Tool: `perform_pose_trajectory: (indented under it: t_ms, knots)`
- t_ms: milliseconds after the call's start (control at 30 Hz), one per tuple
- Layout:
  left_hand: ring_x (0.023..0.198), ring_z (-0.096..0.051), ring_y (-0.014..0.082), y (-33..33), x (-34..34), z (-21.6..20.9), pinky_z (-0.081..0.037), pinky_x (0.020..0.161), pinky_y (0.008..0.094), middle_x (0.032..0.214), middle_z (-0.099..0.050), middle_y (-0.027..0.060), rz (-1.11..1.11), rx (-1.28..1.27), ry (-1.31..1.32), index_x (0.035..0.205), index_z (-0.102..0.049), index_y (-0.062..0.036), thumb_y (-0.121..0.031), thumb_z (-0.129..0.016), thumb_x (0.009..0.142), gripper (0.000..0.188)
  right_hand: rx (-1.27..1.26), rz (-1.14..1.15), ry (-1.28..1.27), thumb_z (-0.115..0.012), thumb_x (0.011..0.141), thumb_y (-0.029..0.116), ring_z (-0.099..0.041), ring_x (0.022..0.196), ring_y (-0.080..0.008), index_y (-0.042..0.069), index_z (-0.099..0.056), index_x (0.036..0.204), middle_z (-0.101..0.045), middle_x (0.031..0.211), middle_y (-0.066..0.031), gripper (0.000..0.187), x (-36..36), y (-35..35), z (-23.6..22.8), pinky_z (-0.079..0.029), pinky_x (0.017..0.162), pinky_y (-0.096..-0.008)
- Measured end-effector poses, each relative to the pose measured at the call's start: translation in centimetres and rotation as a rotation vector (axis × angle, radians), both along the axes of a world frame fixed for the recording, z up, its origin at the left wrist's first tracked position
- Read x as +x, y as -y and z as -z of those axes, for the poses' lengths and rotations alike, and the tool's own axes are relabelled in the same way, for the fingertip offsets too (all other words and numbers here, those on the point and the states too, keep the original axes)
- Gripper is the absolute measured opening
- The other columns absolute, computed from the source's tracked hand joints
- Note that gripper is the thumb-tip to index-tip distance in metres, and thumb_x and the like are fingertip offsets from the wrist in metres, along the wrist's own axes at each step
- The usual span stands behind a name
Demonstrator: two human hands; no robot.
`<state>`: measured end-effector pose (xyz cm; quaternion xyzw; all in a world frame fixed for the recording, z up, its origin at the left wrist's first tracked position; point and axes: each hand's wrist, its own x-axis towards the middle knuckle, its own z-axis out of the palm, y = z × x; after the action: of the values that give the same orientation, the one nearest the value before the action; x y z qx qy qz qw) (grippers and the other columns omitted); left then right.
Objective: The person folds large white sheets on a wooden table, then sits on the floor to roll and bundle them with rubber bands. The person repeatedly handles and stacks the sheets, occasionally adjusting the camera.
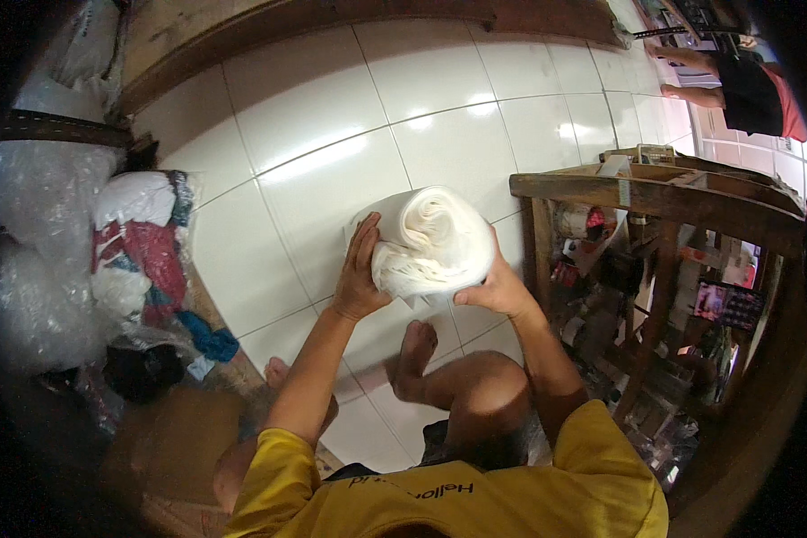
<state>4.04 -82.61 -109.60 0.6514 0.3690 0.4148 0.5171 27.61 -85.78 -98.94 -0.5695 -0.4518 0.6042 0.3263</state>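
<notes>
Between my two hands is a thick white roll (435, 242) of thin, soft sheet material, which could be cloth or plastic film. Its spiral end faces up toward me, with a loosely folded part at the lower left. My left hand (362, 273) lies flat along the roll's left side, fingers pointing away and thumb at the near edge. On the right side, my right hand (496, 285) presses with its thumb on the near edge, and its other fingers are hidden behind the roll. Whether the roll rests on the floor or is lifted, I cannot tell.
Glossy white tiles (314, 117) cover the floor. Clear plastic bags (36, 260) and bundled cloth (148, 260) crowd the left. At right stands a wooden frame shelf (655, 193) full of odds and ends. Another person (749, 94) is at the far right. A wooden beam (332, 31) crosses the back.
</notes>
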Motion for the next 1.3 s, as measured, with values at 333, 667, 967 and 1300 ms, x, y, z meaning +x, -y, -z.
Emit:
perform_pose_trajectory:
  t_ms: [333, 667, 967, 1300]
  knots:
    - [0.145, -0.029, 0.0488, 0.4, 1.1, 10.8, -0.027, 0.119, 0.0567, 0.158, -0.026, 0.0284, 0.035, 0.016, -0.004, 0.155, -0.024, -0.0115, -0.04, -0.091, 0.065, 0.116, 0.436, -0.17, 0.369, -0.086, 0.066, 0.047, -0.034, 0.144, -0.0364, -0.001, -0.025, 0.153, -0.036, 0.152, -0.0248, 0.117, 0.2, -3.8, -2.5, -0.025, 0.119, -0.0445]
    - [0.146, -0.03, 0.0393, 2.6, -0.3, 12.3, -0.025, 0.118, 0.0526, 0.158, -0.029, 0.0201, 0.199, -0.027, -0.546, 0.153, -0.026, -0.0103, -0.04, -0.085, 0.067, 0.109, 0.813, -0.511, 1.065, -0.065, 0.08, 0.068, -0.058, 0.1, -0.0339, 0.008, -0.06, 0.132, -0.063, 0.109, -0.0199, 0.079, -8.6, -9.7, -1.4, -0.043, 0.089, -0.048]
    - [0.141, -0.034, 0.041, 3.4, -0.3, 12.9, -0.03, 0.117, 0.0502, 0.156, -0.029, 0.0218, 0.075, 0.173, -0.578, 0.155, -0.017, -0.0031, -0.029, -0.091, 0.064, 0.12, 0.881, -0.439, 1.097, -0.06, 0.083, 0.071, -0.056, 0.097, -0.0315, 0.008, -0.056, 0.137, -0.063, 0.103, -0.0179, 0.083, -9.3, -8.7, -2.9, -0.041, 0.086, -0.0465]
    - [0.142, -0.034, 0.0448, 1.2, 1.3, 10.5, -0.033, 0.116, 0.0528, 0.157, -0.029, 0.0234, -0.057, 0.207, -0.288, 0.156, -0.015, -0.0093, -0.032, -0.094, 0.063, 0.125, 0.767, -0.383, 1.117, -0.052, 0.088, 0.071, -0.057, 0.099, -0.0344, 0.008, -0.053, 0.141, -0.061, 0.108, -0.0214, 0.083, -7.2, -11.7, -1.0, -0.041, 0.087, -0.0481]
